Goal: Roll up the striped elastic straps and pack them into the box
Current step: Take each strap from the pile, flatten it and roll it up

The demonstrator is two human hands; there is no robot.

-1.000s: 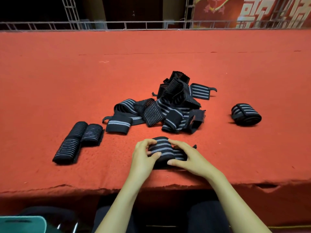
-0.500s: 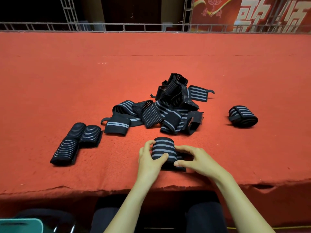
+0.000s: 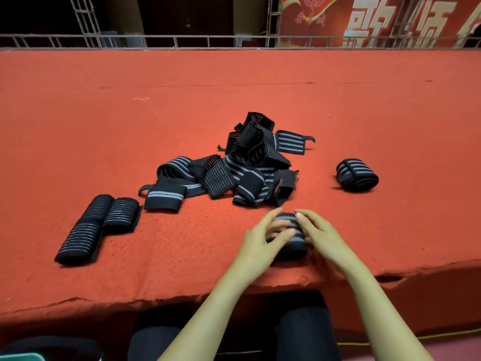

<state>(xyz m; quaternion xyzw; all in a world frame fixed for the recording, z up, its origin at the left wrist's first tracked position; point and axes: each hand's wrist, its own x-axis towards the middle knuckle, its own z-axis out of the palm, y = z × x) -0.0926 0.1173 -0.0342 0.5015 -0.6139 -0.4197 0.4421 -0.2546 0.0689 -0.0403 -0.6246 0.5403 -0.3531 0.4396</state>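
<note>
A black strap with grey stripes (image 3: 292,242) lies rolled into a thick bundle on the red felt, near the table's front edge. My left hand (image 3: 263,238) grips its left side, thumb across the top. My right hand (image 3: 321,234) curls over its right side. Behind them sits a tangled pile of loose striped straps (image 3: 234,173). Three rolled straps (image 3: 96,225) lie side by side at the left, and one more rolled strap (image 3: 357,175) rests at the right. No box is in view.
The red felt table (image 3: 234,82) runs far back to a metal railing. Its front edge (image 3: 182,295) is ragged and close to my body. A teal object (image 3: 20,356) shows at the bottom left corner, below the table.
The strap's flat tail has been wound in, so the bundle is thicker. Both hands have moved forward and closed over the roll.
</note>
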